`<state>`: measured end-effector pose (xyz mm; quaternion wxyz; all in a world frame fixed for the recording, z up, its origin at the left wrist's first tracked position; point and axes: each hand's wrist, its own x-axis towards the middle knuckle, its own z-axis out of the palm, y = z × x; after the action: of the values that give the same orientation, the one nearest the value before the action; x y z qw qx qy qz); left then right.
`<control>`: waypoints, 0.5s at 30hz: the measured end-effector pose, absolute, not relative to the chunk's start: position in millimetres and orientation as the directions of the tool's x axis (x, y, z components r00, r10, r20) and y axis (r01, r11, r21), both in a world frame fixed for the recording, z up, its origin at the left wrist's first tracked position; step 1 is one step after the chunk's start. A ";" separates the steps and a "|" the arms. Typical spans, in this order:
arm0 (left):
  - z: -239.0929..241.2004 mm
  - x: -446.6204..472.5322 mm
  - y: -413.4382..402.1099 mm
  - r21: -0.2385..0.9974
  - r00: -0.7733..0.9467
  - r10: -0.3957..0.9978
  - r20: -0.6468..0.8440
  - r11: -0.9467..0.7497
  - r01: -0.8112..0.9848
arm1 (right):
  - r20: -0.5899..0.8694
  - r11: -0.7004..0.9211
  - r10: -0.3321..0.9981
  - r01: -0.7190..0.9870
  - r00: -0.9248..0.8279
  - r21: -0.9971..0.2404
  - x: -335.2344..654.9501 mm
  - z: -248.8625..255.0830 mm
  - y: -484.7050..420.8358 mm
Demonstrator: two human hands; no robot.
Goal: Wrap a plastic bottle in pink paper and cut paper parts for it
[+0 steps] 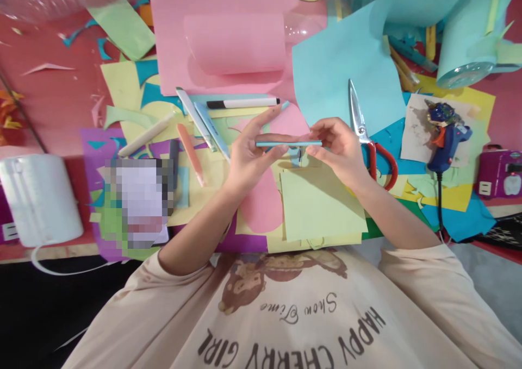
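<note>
Both hands hold a thin light-blue rolled paper stick (289, 143) level above the table. My left hand (250, 154) pinches its left end, with the forefinger stretched out above it. My right hand (340, 149) pinches the right end between thumb and fingers. Under the hands lie a pale green sheet (320, 206) and a pink rounded paper cutout (263, 203).
Red-handled scissors (369, 138) lie just right of my right hand. A blue glue gun (446, 135) rests on paper at the right. Markers and rolled paper sticks (204, 122) lie to the left. A curled pink sheet (232, 43) and a light-blue sheet (342, 70) lie beyond.
</note>
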<state>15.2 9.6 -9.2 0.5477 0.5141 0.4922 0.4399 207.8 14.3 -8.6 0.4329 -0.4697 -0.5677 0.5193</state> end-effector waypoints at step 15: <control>-10.6 14.1 14.5 0.982 0.156 0.984 -0.090 0.114 -0.152 | 0.032 0.046 0.979 0.063 -0.202 -0.997 208.7 -8.4 14.5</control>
<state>14.1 14.5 -10.6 0.5993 0.4677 0.4446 0.4738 208.7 14.5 -8.4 0.4396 -0.4537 -0.5741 0.5209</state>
